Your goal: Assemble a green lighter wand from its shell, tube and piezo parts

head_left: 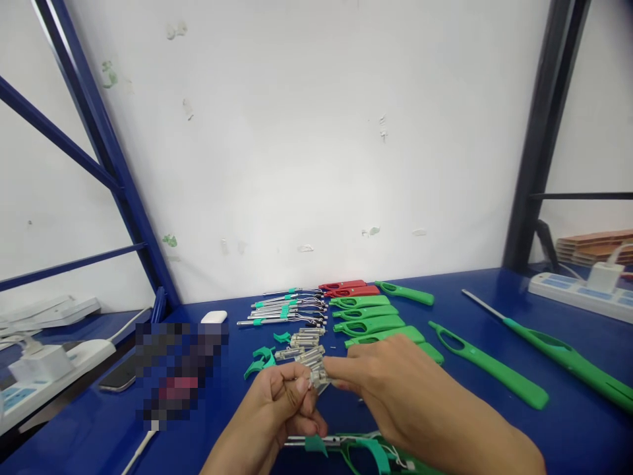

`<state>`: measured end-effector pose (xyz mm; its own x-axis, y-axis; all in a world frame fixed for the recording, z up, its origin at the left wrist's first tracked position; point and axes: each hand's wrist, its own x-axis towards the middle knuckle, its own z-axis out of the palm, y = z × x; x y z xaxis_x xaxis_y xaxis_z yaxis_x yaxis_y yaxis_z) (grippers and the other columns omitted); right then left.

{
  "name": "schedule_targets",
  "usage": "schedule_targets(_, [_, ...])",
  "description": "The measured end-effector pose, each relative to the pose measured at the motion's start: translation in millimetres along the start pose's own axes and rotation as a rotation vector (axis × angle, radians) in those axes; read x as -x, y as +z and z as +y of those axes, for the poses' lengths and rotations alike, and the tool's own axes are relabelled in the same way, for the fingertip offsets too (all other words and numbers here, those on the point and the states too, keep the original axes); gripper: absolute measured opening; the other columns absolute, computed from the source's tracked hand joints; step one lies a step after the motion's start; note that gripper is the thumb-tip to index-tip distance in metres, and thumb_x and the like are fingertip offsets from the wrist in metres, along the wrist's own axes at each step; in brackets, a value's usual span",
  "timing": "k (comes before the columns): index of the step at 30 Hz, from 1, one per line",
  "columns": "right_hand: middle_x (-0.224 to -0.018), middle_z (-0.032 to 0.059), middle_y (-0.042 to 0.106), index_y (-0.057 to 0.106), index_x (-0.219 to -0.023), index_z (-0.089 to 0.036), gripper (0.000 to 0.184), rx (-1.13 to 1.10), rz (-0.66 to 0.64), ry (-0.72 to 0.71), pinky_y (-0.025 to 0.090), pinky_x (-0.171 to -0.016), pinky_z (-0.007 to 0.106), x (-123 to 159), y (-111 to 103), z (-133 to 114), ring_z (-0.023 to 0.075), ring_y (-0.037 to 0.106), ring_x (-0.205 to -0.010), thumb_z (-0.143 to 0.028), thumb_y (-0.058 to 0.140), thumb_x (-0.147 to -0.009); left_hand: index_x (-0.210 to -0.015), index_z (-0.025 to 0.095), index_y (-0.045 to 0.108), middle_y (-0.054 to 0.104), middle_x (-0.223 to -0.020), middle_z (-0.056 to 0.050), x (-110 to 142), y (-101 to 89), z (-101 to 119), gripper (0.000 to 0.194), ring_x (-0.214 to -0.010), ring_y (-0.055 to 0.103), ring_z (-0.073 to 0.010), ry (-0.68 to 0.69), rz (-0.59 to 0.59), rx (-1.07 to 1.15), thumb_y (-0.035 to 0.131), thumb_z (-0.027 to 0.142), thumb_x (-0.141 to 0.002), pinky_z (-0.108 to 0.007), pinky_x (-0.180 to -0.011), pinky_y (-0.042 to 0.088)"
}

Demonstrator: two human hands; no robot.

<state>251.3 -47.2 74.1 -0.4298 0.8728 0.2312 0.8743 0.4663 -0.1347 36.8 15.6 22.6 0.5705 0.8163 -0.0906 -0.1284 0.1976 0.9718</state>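
Note:
Low in the middle, my left hand (281, 402) pinches a small clear plastic lighter fuel tank (319, 379) between thumb and curled fingers. From the right, my right hand (380, 376) reaches over with its fingertips closed on the tank's other end; part of that grip is hidden. Just beyond my fingers lie several more clear fuel tanks (305, 339). Teal trigger pieces (260, 362) are left of them. Under my hands, near the front edge, sits a partly assembled lighter with a metal tube (295, 441) and a teal trigger (376, 455), partly covered.
Metal lighter tubes with wires (277, 311) lie in a row at the back. Red shells (352, 290) and green shells (368, 324) are right of them. A long green lighter (568, 359) rests far right, near a power strip (583, 293). A white case (214, 317) and phone (119, 376) are left.

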Motion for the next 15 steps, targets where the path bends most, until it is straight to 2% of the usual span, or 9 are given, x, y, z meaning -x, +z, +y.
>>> schedule_targets(6, [-0.076,-0.0016,0.067,0.064,-0.095,-0.027,0.036,0.013,0.028,-0.032,0.015,-0.055,0.034,-4,7,3,0.0174,0.037,-0.056,0.005,0.052,-0.082,-0.074,0.015,0.065,0.057,-0.069,0.003,-1,0.8,-1,0.065,-0.057,0.059,-0.0088,0.024,0.023,-0.026,0.098,0.071,-0.069,-0.020,-0.064,0.054])
schedule_targets(11, [-0.067,-0.0028,0.065,0.058,-0.086,-0.026,0.024,0.010,0.058,-0.044,0.016,-0.054,0.035,-8,13,9,0.0177,0.035,-0.054,-0.003,0.053,-0.093,-0.077,0.015,0.066,0.059,-0.069,0.003,-4,5.3,-1,0.065,-0.058,0.061,-0.0092,0.040,0.059,-0.046,0.099,0.070,-0.069,-0.019,-0.062,0.054])
schedule_targets(15, [-0.073,-0.0032,0.068,0.055,-0.089,-0.027,0.023,-0.041,0.061,-0.036,0.019,-0.056,0.034,-3,9,10,0.0176,0.046,-0.058,-0.007,0.050,-0.101,-0.077,0.015,0.065,0.060,-0.067,0.002,-1,5.7,2,0.061,-0.058,0.063,-0.0101,0.035,0.034,-0.066,0.098,0.066,-0.072,-0.018,-0.058,0.052])
